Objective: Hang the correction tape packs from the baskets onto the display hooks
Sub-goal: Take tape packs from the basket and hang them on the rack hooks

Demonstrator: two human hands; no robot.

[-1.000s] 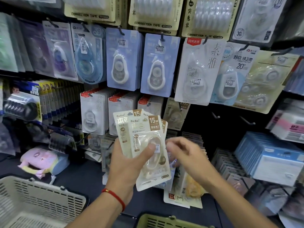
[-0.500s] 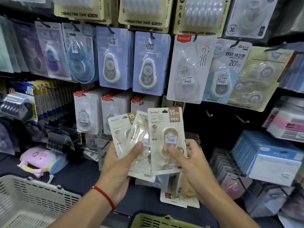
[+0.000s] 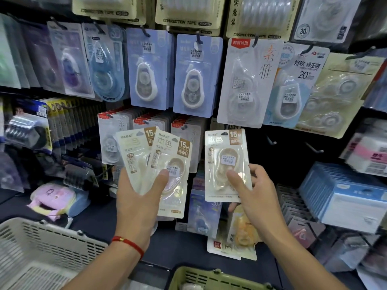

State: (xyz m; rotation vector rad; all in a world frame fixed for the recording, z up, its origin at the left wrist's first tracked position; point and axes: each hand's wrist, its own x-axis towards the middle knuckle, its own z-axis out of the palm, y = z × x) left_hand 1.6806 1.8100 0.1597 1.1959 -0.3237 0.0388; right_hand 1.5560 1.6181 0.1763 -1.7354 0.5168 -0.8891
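Starting nearest: green basket (image 3: 211, 279) at bottom centre, white basket (image 3: 41, 254) at bottom left, both only partly in view. L wrist wears a red string bracelet (image 3: 127, 243).

L hand (image 3: 138, 197) has its grip closed on a fanned stack of cream packs (image 3: 167, 164), thumb across the front pack's blister, fingers behind the cards; at least 2 packs show, "15M" tabs up top. Can't tell if more sit behind.

R hand (image 3: 257, 191) pinches a single cream pack (image 3: 226, 164) by its lower half, thumb on the blister front, fingers curled round the R edge. Pack is upright, held apart from the L stack, up in front of the display wall.

Just right of and above that pack, 2 bare display hooks (image 3: 314, 148) stick out of the dark panel. Further back, a row of hung blue packs (image 3: 196, 76) and a white pack (image 3: 245, 84) fill the upper wall. Blue boxes (image 3: 343, 197) are stacked on the shelf at right.
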